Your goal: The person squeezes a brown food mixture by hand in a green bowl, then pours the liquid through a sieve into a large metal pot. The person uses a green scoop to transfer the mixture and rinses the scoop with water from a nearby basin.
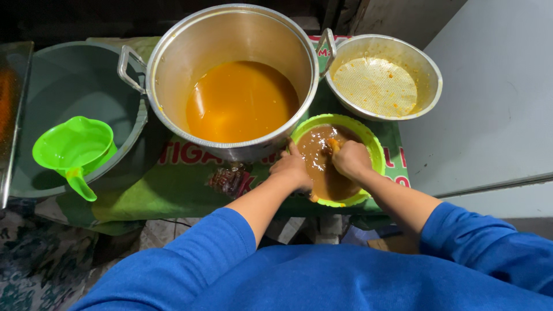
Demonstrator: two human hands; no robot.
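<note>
A small lime-green bowl (368,140) holds a thick brown paste (318,151). My left hand (292,169) grips the bowl's near-left rim, thumb on the edge. My right hand (350,159) is down in the paste, fingers curled around a small orange lump (333,144) that is mostly hidden. Just behind the bowl stands a large metal pot (173,63) with orange-yellow liquid (241,101) in it. Both my sleeves are blue.
A metal strainer bowl (429,78) with a stained mesh sits at the back right. A grey-green tub (57,86) at left holds a green plastic jug (74,147). Everything rests on a green printed cloth (173,184). A grey surface (489,115) lies at right.
</note>
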